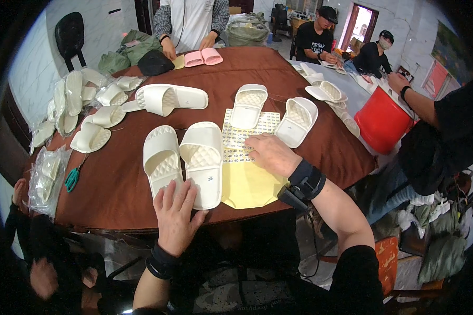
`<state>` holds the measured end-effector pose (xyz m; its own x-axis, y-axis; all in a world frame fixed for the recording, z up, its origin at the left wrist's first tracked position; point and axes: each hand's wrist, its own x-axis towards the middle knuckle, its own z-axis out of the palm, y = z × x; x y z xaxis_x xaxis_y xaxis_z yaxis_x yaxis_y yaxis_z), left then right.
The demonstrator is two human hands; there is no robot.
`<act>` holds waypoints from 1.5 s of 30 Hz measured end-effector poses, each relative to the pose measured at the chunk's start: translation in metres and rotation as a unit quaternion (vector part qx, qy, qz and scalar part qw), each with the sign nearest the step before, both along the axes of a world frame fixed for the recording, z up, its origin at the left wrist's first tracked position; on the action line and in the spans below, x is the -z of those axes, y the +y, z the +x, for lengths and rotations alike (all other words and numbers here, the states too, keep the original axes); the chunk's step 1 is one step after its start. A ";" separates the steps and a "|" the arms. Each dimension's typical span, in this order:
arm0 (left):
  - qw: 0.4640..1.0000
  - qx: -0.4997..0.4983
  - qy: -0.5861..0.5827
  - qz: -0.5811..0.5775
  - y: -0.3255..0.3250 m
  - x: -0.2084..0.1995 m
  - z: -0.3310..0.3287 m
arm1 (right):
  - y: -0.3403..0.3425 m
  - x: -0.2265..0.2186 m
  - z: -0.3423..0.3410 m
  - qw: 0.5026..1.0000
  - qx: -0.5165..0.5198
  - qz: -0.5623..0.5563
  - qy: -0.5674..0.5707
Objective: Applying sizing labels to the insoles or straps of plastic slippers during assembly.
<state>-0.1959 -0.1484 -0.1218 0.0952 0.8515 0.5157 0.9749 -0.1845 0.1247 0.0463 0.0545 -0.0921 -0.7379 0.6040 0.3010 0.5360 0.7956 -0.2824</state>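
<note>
Our left hand, fingers spread, touches the white slippers on the brown desk; our right hand rests on the sticker sheet — fingers pinching or not, we cannot tell; steadying both probably helps.
</note>
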 end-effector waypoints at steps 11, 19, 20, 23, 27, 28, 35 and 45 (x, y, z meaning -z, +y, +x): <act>1.000 0.000 0.004 -0.008 -0.001 -0.002 0.001 | 0.006 -0.002 0.000 1.000 0.006 -0.010 -0.014; 1.000 -0.001 0.001 -0.005 -0.001 -0.001 0.000 | 0.005 -0.005 -0.006 0.990 0.005 0.054 -0.128; 1.000 0.003 -0.001 -0.005 -0.001 -0.001 0.000 | 0.006 -0.004 -0.006 0.989 0.012 0.056 -0.134; 1.000 -0.001 -0.005 -0.003 -0.001 -0.001 0.000 | 0.003 -0.008 -0.008 0.988 0.015 0.058 -0.144; 1.000 -0.001 -0.005 -0.002 -0.001 0.000 0.000 | 0.003 -0.011 -0.008 0.986 0.024 0.052 -0.157; 1.000 0.001 -0.007 -0.002 -0.001 0.000 -0.001 | 0.003 -0.011 -0.008 0.986 0.023 0.052 -0.158; 1.000 0.000 -0.006 -0.008 -0.001 -0.002 0.001 | 0.007 -0.005 -0.004 0.989 0.011 0.060 -0.132; 1.000 -0.002 0.000 -0.006 -0.001 -0.003 0.000 | -0.028 -0.023 0.024 0.991 0.016 -0.117 0.069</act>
<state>-0.1958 -0.1491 -0.1186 0.0918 0.8578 0.5058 0.9755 -0.1796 0.1275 0.0699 0.0269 -0.0691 -0.6785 0.6920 0.2463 0.5037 0.6824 -0.5297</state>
